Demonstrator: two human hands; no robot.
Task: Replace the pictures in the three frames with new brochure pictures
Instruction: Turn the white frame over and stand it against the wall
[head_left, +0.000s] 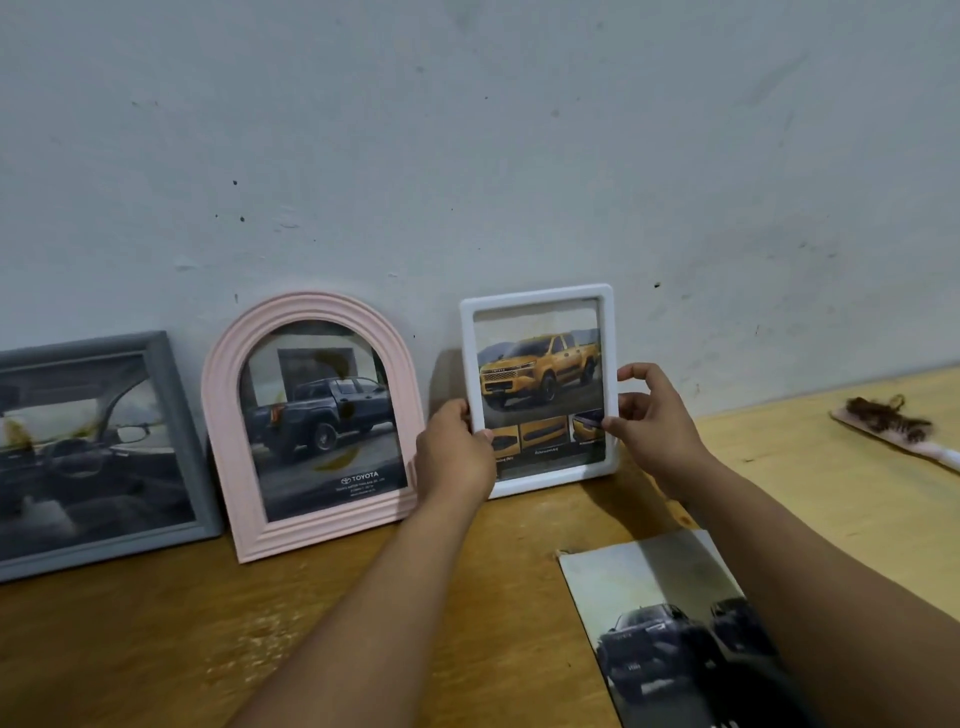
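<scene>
White frame (540, 296) w/ yellow pickup pic stands upright on wooden table (156, 649), against wall (467, 130). Left hand (454, 457) grips its lower-left edge, fingers curled round; right hand (654, 415) pinches right edge, thumb on front. Pink arched frame (311, 306) just beside on left, grey frame (171, 415) beyond, both leaning on wall. Brochure (649, 597) lies flat, near side, under right forearm.

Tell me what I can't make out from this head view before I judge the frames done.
- White frame: lower corners covered by the left hand and right hand; stand and back hidden.
- Grey frame: left part cut off by the image edge.
- Loose brochure: partly under the right forearm, bottom cut off.
- Small print in the pink frame: too small to read.
</scene>
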